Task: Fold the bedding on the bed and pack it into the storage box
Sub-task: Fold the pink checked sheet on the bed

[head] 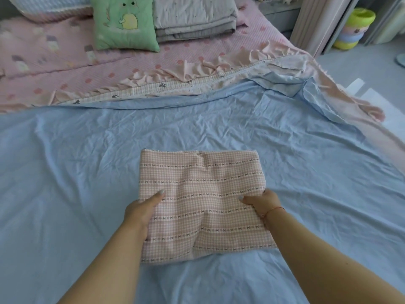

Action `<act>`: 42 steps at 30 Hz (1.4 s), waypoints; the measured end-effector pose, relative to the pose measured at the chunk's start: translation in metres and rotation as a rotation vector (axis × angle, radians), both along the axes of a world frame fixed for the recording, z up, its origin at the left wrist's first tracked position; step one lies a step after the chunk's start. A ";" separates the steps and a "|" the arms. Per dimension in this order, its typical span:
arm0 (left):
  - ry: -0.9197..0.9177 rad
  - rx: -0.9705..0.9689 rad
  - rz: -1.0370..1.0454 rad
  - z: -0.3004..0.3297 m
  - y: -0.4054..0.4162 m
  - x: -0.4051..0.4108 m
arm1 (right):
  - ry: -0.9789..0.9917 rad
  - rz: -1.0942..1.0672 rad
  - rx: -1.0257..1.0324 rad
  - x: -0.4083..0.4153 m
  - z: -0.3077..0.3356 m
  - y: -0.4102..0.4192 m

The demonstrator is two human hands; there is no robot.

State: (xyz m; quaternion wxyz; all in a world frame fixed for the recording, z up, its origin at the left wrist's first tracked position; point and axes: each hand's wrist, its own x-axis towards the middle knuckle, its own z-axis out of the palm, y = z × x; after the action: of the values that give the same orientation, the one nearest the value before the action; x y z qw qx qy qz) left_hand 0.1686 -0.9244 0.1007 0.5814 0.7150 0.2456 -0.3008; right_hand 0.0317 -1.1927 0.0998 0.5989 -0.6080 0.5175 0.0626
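A folded pink checked cloth with rows of small bows lies in front of me on the blue sheet. My left hand grips its left edge, thumb on top and fingers hidden underneath. My right hand grips the right edge the same way, a red string around its wrist. Farther back, a pink quilt with a ruffled border lies spread across the bed. A folded grey blanket stack sits at the head end. No storage box is in view.
A green dinosaur cushion leans against the grey stack, with a pillow at the far left. The bed's right edge drops to a grey floor. Stacked coloured plastic basins stand by a curtain at the far right.
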 end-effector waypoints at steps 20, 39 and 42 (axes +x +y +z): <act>-0.181 -0.159 -0.197 0.151 -0.121 -0.111 | -0.279 -0.308 -0.053 -0.153 0.140 -0.090; -0.176 -0.257 -0.965 0.185 -0.243 -0.296 | -0.277 -1.070 -0.203 -0.455 0.157 -0.013; -0.160 -0.233 -1.141 0.183 -0.272 -0.363 | -0.266 -1.263 -0.199 -0.526 0.152 0.010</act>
State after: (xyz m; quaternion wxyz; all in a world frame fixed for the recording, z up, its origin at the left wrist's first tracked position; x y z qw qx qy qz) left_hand -0.1942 -1.1962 0.2842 0.4189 0.6862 -0.2575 -0.5361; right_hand -0.4938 -1.1826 0.2522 0.5201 -0.2422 0.7000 -0.4252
